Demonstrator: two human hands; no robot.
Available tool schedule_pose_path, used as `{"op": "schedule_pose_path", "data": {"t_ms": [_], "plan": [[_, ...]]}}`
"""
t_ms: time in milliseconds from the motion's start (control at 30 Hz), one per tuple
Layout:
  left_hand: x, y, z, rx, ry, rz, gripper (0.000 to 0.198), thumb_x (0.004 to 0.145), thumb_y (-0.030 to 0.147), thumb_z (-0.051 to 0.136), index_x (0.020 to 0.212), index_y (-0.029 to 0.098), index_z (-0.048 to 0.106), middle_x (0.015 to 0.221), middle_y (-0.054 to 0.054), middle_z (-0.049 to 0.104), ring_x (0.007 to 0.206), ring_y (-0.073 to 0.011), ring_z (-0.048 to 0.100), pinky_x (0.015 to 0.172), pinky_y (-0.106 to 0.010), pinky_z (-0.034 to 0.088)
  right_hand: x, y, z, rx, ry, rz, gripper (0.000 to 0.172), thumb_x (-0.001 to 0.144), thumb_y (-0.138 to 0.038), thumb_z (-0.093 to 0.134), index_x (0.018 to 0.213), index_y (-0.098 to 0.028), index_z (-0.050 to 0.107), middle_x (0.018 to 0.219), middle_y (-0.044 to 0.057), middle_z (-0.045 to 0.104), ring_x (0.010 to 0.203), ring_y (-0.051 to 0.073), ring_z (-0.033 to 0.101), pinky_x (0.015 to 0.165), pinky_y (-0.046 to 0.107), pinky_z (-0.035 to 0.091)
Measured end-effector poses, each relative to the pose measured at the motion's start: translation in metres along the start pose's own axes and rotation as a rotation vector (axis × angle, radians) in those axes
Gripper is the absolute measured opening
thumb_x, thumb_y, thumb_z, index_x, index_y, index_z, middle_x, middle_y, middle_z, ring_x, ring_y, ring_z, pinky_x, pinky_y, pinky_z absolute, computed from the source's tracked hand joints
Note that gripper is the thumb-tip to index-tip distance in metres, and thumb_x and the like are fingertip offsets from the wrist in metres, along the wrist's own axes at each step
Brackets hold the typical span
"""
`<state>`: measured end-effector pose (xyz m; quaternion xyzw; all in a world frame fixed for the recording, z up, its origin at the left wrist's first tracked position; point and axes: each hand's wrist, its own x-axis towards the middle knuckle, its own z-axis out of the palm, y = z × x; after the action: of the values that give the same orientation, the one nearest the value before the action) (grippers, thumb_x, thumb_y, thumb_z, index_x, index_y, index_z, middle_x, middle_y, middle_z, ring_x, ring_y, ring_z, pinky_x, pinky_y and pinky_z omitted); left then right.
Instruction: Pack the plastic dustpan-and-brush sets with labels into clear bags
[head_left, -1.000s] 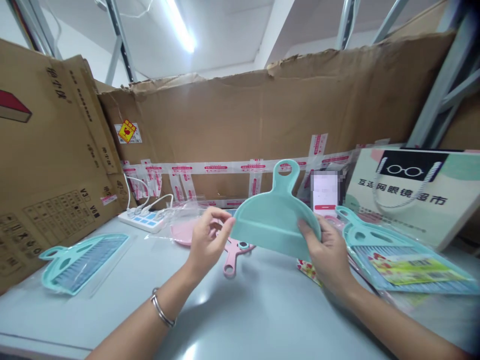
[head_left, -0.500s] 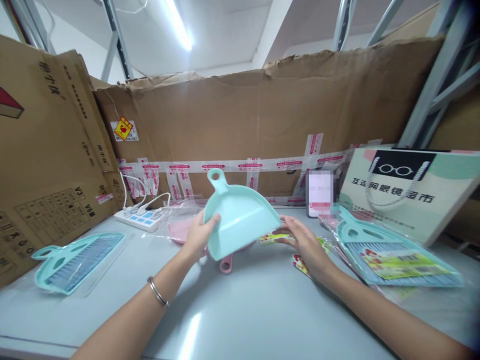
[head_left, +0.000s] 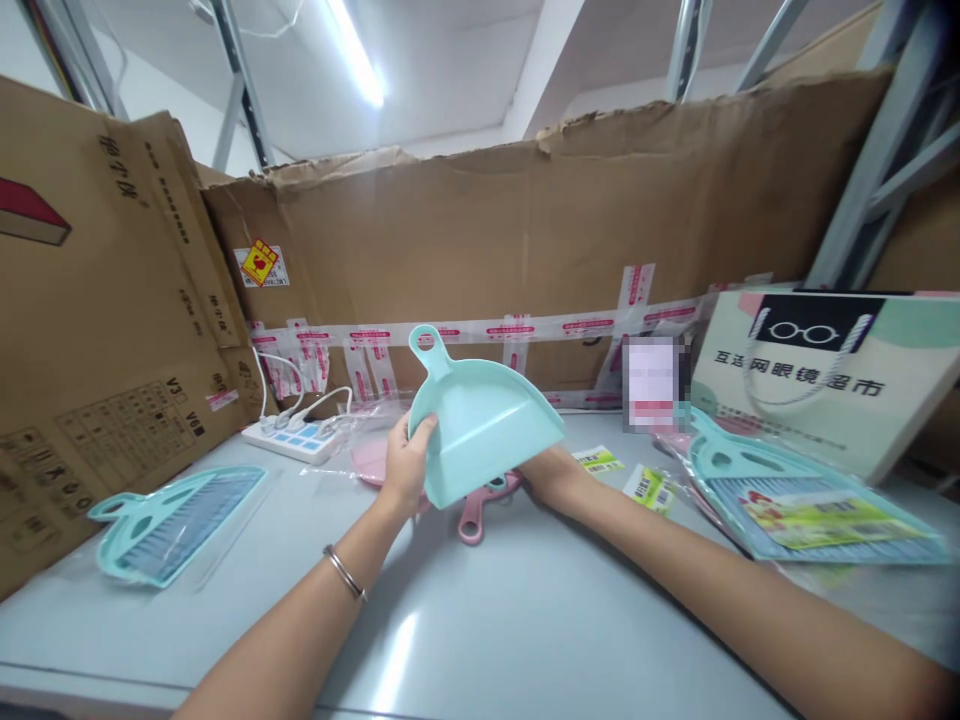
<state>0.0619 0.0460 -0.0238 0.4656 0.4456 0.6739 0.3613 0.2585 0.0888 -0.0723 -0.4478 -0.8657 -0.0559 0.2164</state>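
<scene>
My left hand [head_left: 409,462] grips the left edge of a small teal plastic dustpan [head_left: 480,420], held up above the grey table with its ring handle pointing up and left. My right hand [head_left: 546,473] reaches in beneath and behind the dustpan; its fingers are hidden by the pan. Under the pan lie a pink handle [head_left: 475,518] and a pink dustpan [head_left: 367,460] in clear plastic. Two small printed labels [head_left: 649,487] lie just right of my right wrist.
A teal brush [head_left: 174,510] in a clear bag lies at the left. A bagged teal brush set [head_left: 787,495] lies at the right below a paper bag with a glasses logo [head_left: 825,380]. A white power strip [head_left: 294,438] sits by the taped cardboard walls [head_left: 525,230].
My right hand let go of the dustpan, touched the labels on the table, then moved left under the pan. The left hand now carries the dustpan alone, shifted left and tilted.
</scene>
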Motion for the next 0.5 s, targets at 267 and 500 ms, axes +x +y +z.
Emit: {"op": "schedule_pose_path", "data": {"t_ms": [267, 500], "plan": [[-0.001, -0.003, 0.002, -0.005, 0.059, 0.085, 0.028, 0.073, 0.033, 0.056, 0.095, 0.016, 0.061, 0.093, -0.003, 0.064, 0.087, -0.0168, 0.057, 0.077, -0.026, 0.042, -0.019, 0.008, -0.003, -0.115, -0.039, -0.037, 0.020, 0.076, -0.007, 0.043, 0.085, -0.017, 0.057, 0.087, 0.008, 0.061, 0.083, 0.022, 0.053, 0.068, 0.032, 0.037], [0.005, -0.008, -0.007, 0.055, 0.213, 0.205, 0.028, 0.079, 0.038, 0.051, 0.099, 0.019, 0.057, 0.103, -0.005, 0.062, 0.098, -0.0178, 0.054, 0.087, -0.028, 0.040, -0.018, 0.015, -0.024, -0.050, 0.505, -0.190, 0.024, 0.082, -0.007, 0.038, 0.095, -0.019, 0.053, 0.088, 0.008, 0.063, 0.085, 0.021, 0.056, 0.078, 0.038, 0.040]]}}
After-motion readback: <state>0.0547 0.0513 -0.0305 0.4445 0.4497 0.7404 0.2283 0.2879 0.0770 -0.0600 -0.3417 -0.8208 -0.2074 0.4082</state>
